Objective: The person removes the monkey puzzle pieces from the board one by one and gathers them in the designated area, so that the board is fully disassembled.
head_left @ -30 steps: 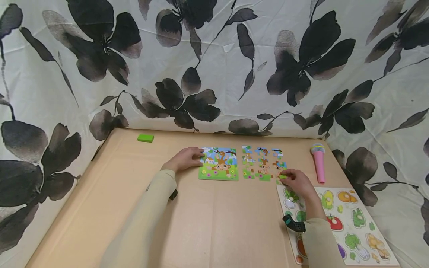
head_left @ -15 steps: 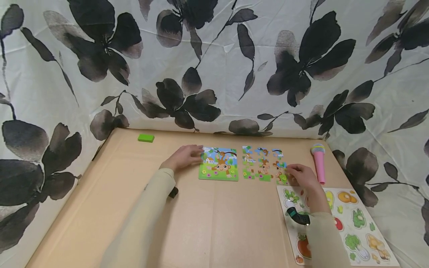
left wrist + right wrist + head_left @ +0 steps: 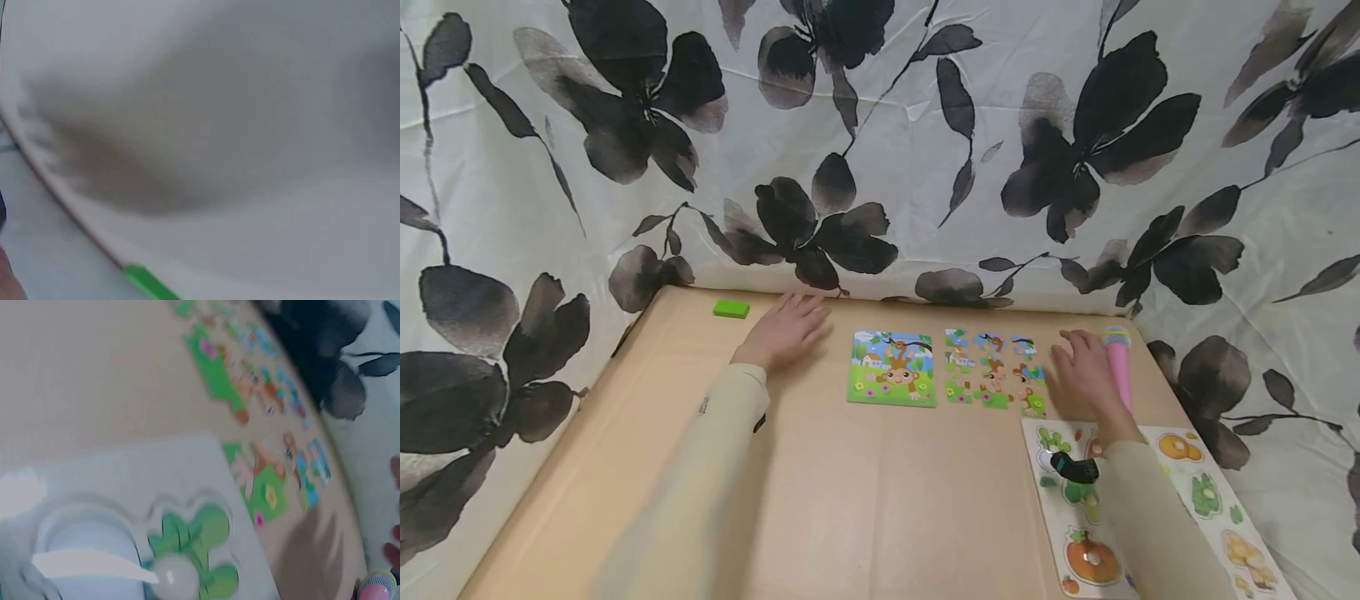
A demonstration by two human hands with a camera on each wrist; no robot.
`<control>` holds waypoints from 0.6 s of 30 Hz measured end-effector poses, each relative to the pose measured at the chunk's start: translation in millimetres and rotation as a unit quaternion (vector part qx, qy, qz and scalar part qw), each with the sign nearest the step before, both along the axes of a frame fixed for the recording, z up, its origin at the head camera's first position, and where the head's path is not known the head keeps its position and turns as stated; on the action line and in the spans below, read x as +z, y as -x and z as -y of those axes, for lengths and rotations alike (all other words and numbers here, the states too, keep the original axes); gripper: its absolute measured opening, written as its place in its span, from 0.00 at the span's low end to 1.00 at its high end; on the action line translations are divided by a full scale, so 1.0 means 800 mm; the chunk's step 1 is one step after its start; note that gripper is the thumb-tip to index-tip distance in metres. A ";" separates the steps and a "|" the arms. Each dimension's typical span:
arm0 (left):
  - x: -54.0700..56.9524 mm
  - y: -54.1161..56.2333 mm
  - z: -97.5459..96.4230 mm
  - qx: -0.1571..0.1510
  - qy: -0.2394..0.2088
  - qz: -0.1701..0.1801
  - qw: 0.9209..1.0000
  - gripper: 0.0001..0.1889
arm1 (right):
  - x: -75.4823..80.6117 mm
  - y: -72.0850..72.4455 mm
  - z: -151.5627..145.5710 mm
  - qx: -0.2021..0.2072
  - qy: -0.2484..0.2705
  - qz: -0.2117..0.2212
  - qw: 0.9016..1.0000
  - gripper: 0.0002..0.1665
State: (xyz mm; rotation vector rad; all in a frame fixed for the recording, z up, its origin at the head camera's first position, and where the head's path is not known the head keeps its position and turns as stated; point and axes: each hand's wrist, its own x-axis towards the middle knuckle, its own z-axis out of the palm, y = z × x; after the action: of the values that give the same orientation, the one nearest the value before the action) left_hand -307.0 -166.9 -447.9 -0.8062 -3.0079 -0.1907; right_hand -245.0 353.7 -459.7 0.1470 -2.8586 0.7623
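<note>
In the head view my left hand (image 3: 786, 329) is spread with straight fingers over the table, between the green block (image 3: 731, 309) and the square monkey picture (image 3: 892, 369). It holds nothing. Right of that picture lie several jigsaw pieces (image 3: 994, 368) with the same monkey scene, set out in rows with gaps. My right hand (image 3: 1086, 368) is empty, its fingers extended, between these pieces and the pink toy microphone (image 3: 1120, 371), which it partly covers. The right wrist view shows loose jigsaw pieces (image 3: 265, 490) close up, with only fingertips at its right edge.
A white vegetable board (image 3: 1045, 533) with pictures such as a pumpkin lies at the front right, partly under my right forearm. A floral cloth (image 3: 917, 150) hangs behind the table's far edge. The table (image 3: 820, 517) is light brown.
My left hand has left the edge of the monkey picture and moved left and back, fingers spreading. My right hand has let go of a lower-right jigsaw piece and moved right, toward the microphone.
</note>
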 end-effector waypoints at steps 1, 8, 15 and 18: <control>0.003 0.000 0.007 0.019 0.008 0.002 1.000 0.30 | 0.000 0.002 -0.001 0.003 -0.022 -0.011 1.000 0.30; 0.016 -0.018 0.039 0.151 -0.003 0.045 0.987 0.36 | -0.010 0.004 -0.018 -0.009 -0.145 0.028 0.989 0.38; 0.015 -0.032 0.040 0.187 -0.028 0.051 0.981 0.39 | -0.004 0.003 -0.024 -0.018 -0.157 0.059 0.986 0.43; 0.011 -0.029 0.044 0.186 -0.025 0.047 0.981 0.39 | 0.002 0.006 -0.025 -0.015 -0.155 0.058 0.986 0.42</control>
State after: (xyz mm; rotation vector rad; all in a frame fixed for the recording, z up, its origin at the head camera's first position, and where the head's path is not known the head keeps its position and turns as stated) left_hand -283.6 -201.8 -438.7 -0.2262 -3.1533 -0.3006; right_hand -249.5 373.3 -458.1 0.1040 -3.0651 0.3240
